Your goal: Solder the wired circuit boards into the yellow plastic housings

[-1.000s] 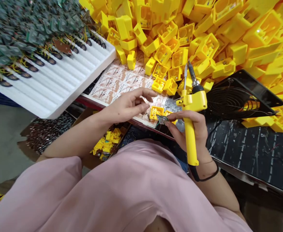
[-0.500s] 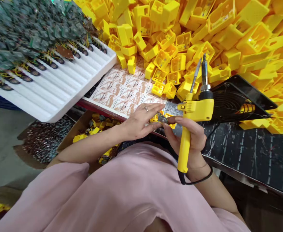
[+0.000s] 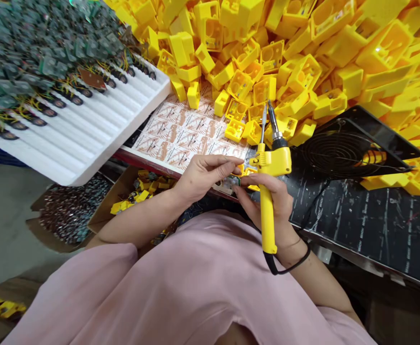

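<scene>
A yellow soldering gun (image 3: 270, 206) rests in my right hand (image 3: 276, 196), its metal tip pointing away from me. The thumb and forefinger of that hand also pinch the right end of a small circuit board (image 3: 231, 181) at the table's near edge. My left hand (image 3: 200, 177) is closed at the left side of the board, thumb against fingers; its exact grip there is partly hidden. Just beyond the fingertips lies a yellow plastic housing (image 3: 252, 173), partly covered by the gun and hand.
Yellow housings (image 3: 238, 84) are heaped across the back. A white foam tray (image 3: 98, 143) of wired boards stands left. A black fan (image 3: 339, 148) is at right on the black tabletop (image 3: 360, 215). Below left are open boxes of yellow parts (image 3: 147, 189) and small metallic-looking pieces (image 3: 69, 208).
The circuit board has come away from the yellow housing toward me. My left hand has gone from lying flat over the housing to a pinch. The soldering gun has shifted left.
</scene>
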Tool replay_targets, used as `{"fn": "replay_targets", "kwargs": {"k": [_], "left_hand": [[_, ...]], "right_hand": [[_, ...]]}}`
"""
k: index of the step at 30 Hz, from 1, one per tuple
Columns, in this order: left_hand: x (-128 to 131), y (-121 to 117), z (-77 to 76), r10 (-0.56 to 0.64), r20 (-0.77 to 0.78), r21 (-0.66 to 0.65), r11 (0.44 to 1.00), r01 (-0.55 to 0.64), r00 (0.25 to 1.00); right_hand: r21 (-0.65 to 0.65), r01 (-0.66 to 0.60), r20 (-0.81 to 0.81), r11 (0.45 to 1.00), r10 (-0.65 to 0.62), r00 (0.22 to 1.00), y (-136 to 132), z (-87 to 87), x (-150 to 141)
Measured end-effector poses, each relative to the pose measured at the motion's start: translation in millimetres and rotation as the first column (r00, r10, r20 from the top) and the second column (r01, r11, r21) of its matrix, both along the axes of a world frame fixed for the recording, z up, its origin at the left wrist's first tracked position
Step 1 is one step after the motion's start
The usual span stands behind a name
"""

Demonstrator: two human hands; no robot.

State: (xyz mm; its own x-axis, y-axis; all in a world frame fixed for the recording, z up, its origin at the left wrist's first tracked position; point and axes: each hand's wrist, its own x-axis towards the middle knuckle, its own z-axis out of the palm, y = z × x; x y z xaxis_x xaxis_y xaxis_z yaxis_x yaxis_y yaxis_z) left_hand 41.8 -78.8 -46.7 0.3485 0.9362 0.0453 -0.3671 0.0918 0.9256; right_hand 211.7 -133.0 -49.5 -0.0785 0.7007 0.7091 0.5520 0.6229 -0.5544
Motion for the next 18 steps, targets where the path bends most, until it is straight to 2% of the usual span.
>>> {"fn": "replay_targets", "kwargs": {"k": [3,5,7,9,10,12,16,18], "left_hand": [[-10,5,8.9,0.072,-0.202,0.186,0.982,-0.034,0.977],[-22,14,21.4,0.124,-0.364,0.296,0.955,-0.012,0.923],[-37,26,33.3,0.091,-0.550,0.363,0.921,0.140,0.830],[-49,38,39.0,0.022,-0.734,0.356,0.863,0.357,0.678],[-53,42,38.6,0.002,-0.800,0.332,0.835,0.439,0.600],[-55,47,32.2,0.018,-0.871,0.298,0.813,0.499,0.491],[-46,43,13.1,0.117,-0.891,0.362,0.765,0.532,0.439],[-41,39,7.7,0.165,-0.896,0.391,0.732,0.558,0.411]], "right_hand": [[-0.038,-0.031,-0.018,0.999,0.030,0.999,1,-2.6,5],[-0.064,-0.026,0.021,0.998,0.027,0.999,4,-3.4,14],[-0.064,-0.009,0.161,0.998,0.019,0.987,10,-4.8,24],[-0.050,-0.023,0.315,0.998,0.038,0.948,16,-7.9,31],[-0.048,-0.046,0.371,0.998,0.061,0.927,20,-10.0,32],[-0.051,-0.072,0.445,0.996,0.087,0.891,26,-14.5,31],[-0.021,-0.022,0.542,1.000,0.030,0.840,32,-17.7,23],[-0.001,-0.029,0.496,1.000,0.026,0.868,29,-13.5,24]]}}
